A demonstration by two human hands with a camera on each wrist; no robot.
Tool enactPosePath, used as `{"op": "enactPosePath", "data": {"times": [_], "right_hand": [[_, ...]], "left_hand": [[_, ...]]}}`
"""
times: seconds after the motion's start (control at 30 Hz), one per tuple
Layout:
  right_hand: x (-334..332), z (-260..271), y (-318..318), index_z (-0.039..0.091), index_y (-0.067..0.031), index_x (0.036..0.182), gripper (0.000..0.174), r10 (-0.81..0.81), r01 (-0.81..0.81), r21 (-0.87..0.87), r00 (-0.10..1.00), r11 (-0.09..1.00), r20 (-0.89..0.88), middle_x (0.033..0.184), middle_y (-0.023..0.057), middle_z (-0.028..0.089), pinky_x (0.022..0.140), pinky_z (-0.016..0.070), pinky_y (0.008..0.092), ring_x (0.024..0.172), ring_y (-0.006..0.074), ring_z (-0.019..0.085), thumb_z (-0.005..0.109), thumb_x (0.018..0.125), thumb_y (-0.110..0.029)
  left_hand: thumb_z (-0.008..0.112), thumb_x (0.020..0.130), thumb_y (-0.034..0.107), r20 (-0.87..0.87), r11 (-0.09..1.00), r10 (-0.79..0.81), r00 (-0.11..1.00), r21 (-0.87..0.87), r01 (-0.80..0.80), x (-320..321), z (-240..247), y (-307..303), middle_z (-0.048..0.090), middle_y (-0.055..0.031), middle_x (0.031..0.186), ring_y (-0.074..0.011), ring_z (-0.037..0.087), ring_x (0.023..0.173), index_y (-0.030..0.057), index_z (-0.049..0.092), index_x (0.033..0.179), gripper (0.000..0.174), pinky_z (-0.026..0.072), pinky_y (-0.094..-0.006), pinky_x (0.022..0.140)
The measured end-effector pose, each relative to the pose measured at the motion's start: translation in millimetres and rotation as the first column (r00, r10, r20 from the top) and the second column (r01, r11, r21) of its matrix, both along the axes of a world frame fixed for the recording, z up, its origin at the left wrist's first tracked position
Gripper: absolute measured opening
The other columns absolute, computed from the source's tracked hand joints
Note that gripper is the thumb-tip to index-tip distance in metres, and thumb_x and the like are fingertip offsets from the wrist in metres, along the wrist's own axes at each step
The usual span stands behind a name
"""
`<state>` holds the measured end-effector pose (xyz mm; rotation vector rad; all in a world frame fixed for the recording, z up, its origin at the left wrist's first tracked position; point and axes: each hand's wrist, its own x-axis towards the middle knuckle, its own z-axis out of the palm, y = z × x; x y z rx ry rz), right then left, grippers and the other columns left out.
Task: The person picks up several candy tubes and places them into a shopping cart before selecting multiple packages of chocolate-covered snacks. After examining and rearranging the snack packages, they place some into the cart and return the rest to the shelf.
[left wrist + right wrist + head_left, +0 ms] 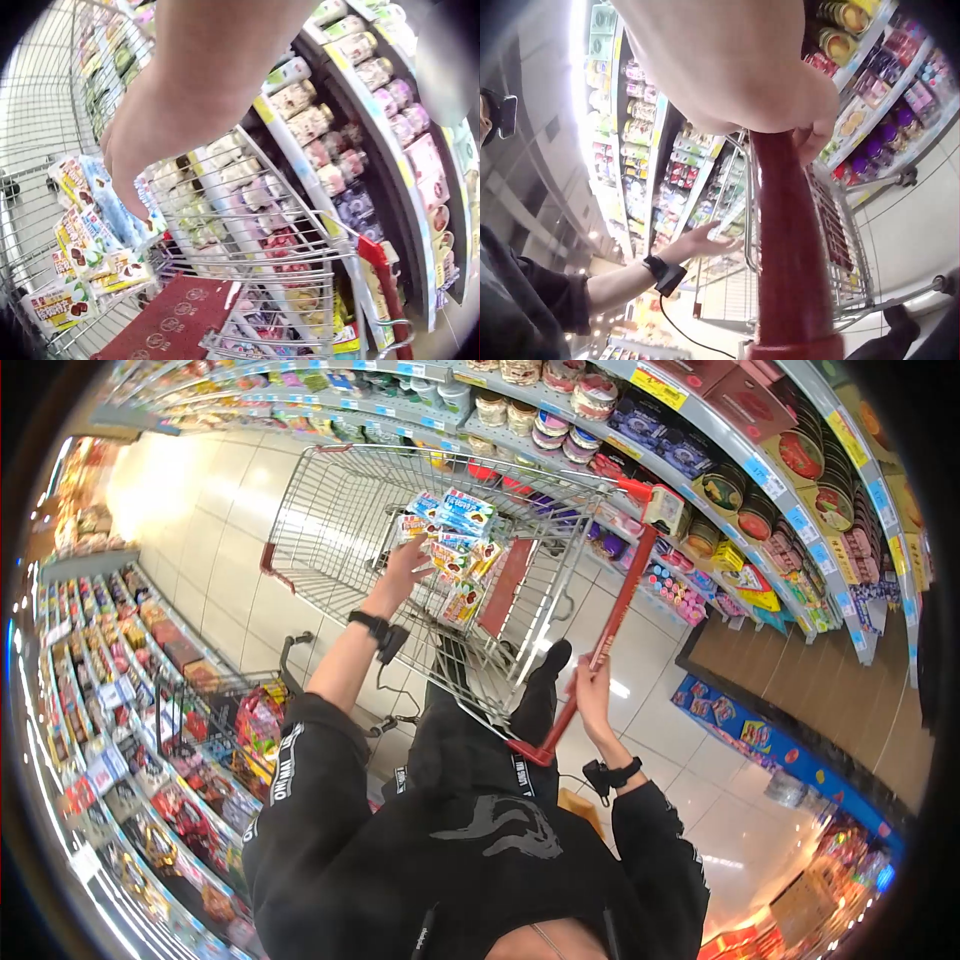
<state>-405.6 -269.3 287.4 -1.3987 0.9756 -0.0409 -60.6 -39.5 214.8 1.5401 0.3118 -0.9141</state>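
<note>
My left hand [403,570] reaches over the shopping cart [330,500], beside a pile of small snack boxes. Its fingers are extended and hold nothing, as the right wrist view also shows of this left hand [703,243]. A blue box [466,513] lies on top of the pile, with yellow-and-white boxes [461,603] below and nearer me. In the left wrist view the thumb overlaps the blue boxes [112,206]. My right hand [592,695] grips the red cart handle [622,605], its fingers wrapped round the bar [787,240].
A red panel [507,588] stands at the cart's near end. Shelves of jars and tins [750,500] curve along the right side. Packed snack shelves [150,760] line the left, with a dark basket [220,725] before them. Tiled floor [225,490] lies beyond the cart.
</note>
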Motion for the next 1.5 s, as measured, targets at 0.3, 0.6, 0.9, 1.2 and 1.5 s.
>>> {"op": "enactPosePath", "data": {"times": [0.3, 0.6, 0.9, 1.2, 1.5], "right_hand": [[26, 6, 36, 0.047, -0.0013, 0.101, 0.023, -0.343, 0.241, -0.442, 0.924, 0.864, -0.167, 0.067, 0.0046, 0.053, 0.046, 0.0453, 0.0266, 0.05, 0.0117, 0.054, 0.056, 0.097, -0.021], [44, 11, 38, 0.051, -0.0015, 0.096, 0.011, -0.444, 0.232, -0.516, 0.83, 0.825, -0.337, 0.066, 0.0031, 0.053, 0.046, 0.0446, 0.0259, 0.05, 0.0102, 0.054, 0.058, 0.092, -0.009], [41, 5, 38, 0.053, -0.0018, 0.098, 0.008, -0.45, 0.167, -0.565, 0.794, 0.808, -0.408, 0.063, 0.0031, 0.053, 0.048, 0.0435, 0.0264, 0.05, 0.0105, 0.052, 0.054, 0.091, -0.005], [42, 1, 40, 0.054, -0.0012, 0.099, 0.009, -0.487, 0.148, -0.615, 0.76, 0.775, -0.43, 0.062, 0.0033, 0.052, 0.047, 0.0433, 0.0268, 0.049, 0.0103, 0.051, 0.055, 0.093, -0.009], [47, 4, 42, 0.053, -0.0017, 0.097, 0.008, -0.482, 0.157, -0.595, 0.758, 0.788, -0.439, 0.061, 0.0025, 0.051, 0.047, 0.0427, 0.0254, 0.05, 0.0096, 0.05, 0.054, 0.094, -0.009]], "left_hand": [[0.073, 0.084, 0.033, -0.293, 0.964, 0.266, 0.918, 0.085, -0.252, 90, -142, -45, 0.033, -0.023, 0.144, -0.0372, 0.041, 0.131, 0.0024, 0.033, 0.143, 0.078, 0.0606, -0.0446, 0.083], [0.075, 0.083, 0.028, -0.318, 0.934, 0.357, 0.878, 0.138, -0.33, 123, -250, -57, 0.045, -0.018, 0.13, -0.0319, 0.05, 0.112, 0.0041, 0.024, 0.147, 0.085, 0.062, -0.0461, 0.076], [0.08, 0.079, 0.03, -0.509, 0.897, 0.312, 0.802, -0.122, -0.426, 112, -309, -68, 0.061, -0.0032, 0.097, -0.0162, 0.059, 0.092, 0.0074, 0.063, 0.106, 0.039, 0.0582, -0.043, 0.079], [0.088, 0.068, 0.018, -0.404, 0.804, 0.565, 0.719, 0.073, -0.591, 101, -285, -101, 0.055, -0.0028, 0.123, -0.0214, 0.054, 0.108, 0.0147, 0.039, 0.13, 0.08, 0.0477, -0.0449, 0.084], [0.09, 0.066, 0.021, -0.473, 0.89, 0.335, 0.815, -0.124, -0.438, 114, -293, -92, 0.06, 0.0025, 0.116, -0.0156, 0.054, 0.105, 0.0213, 0.046, 0.125, 0.073, 0.0394, -0.0389, 0.085]]}}
